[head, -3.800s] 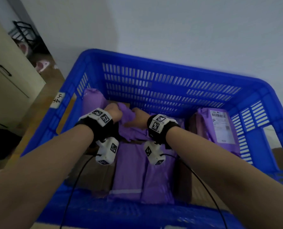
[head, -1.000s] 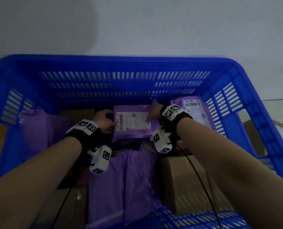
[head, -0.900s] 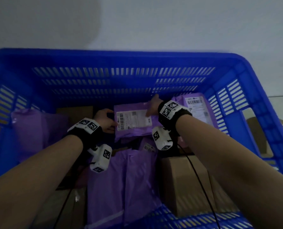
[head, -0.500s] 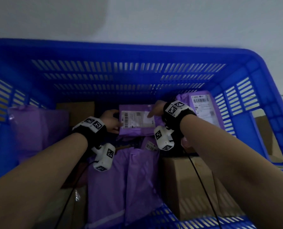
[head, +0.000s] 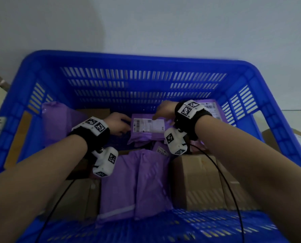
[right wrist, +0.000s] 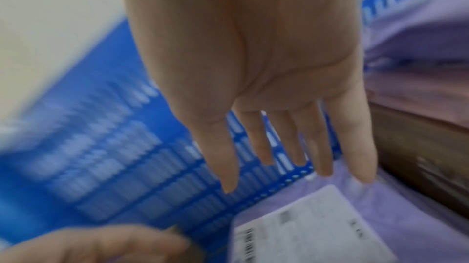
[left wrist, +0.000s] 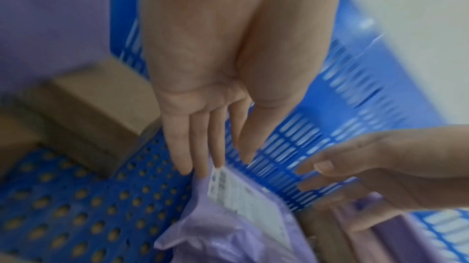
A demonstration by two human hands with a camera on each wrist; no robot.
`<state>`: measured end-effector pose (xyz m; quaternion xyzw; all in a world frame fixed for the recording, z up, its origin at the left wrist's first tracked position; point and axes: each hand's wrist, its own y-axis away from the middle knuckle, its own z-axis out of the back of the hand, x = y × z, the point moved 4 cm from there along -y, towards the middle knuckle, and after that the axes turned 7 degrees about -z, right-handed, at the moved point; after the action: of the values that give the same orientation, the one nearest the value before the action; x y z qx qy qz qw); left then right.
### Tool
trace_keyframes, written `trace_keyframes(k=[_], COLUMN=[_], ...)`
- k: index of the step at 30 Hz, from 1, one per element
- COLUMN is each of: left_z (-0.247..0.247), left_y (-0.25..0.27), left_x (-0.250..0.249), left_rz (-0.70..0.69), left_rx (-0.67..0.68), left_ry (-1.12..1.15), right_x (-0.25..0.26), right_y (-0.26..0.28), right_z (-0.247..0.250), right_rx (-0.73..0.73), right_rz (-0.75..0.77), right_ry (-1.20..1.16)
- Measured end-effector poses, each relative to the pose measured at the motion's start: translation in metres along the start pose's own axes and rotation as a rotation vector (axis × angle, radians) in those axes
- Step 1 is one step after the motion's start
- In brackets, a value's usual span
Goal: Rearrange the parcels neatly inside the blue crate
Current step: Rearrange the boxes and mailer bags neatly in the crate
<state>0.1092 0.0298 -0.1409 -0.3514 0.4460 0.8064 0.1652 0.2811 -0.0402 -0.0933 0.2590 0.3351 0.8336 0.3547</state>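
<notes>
A small purple parcel [head: 148, 128] with a white label lies label up near the back wall of the blue crate [head: 146, 85]. My left hand [head: 119, 125] is at its left edge. In the left wrist view the left hand [left wrist: 203, 147] has straight fingers whose tips touch the parcel [left wrist: 243, 203]. My right hand [head: 163, 109] hovers over the parcel's far right corner. The right wrist view shows that hand [right wrist: 291, 147] with fingers straight and spread, above the parcel [right wrist: 304, 227].
Two long purple bags [head: 134, 181] lie in the crate's middle between a cardboard box [head: 199, 179] on the right and another [head: 72, 199] on the left. A purple bag [head: 58, 123] leans on the left wall. A labelled purple parcel [head: 214, 109] stands back right.
The crumpled purple bag that both hands gripped earlier now lies label up at the back. In the last half second the right hand has lifted slightly off its corner.
</notes>
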Motion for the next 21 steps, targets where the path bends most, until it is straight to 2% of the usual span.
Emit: trace_keyframes(k=[3, 6, 10, 15, 21], left_z=[0.000, -0.008, -0.023, -0.034, -0.045], left_y=[0.022, 0.041, 0.057, 0.066, 0.072], left_x=[-0.009, -0.013, -0.009, 0.004, 0.014], left_rz=[-0.044, -0.082, -0.126, -0.149, -0.152], left_rx=[0.046, 0.099, 0.179, 0.182, 0.220], left_ry=[-0.061, -0.119, -0.259, -0.387, -0.441], right_x=[0.006, 0.012, 0.018, 0.020, 0.017], right_y=[0.026, 0.045, 0.059, 0.058, 0.051], right_z=[-0.010, -0.027, -0.057, -0.085, -0.093], right_rx=[0.067, 0.129, 0.174, 0.196, 0.151], right_rz=[0.057, 0.126, 0.241, 0.314, 0.292], right_ry=[-0.092, -0.061, 0.193, 0.477, 0.526])
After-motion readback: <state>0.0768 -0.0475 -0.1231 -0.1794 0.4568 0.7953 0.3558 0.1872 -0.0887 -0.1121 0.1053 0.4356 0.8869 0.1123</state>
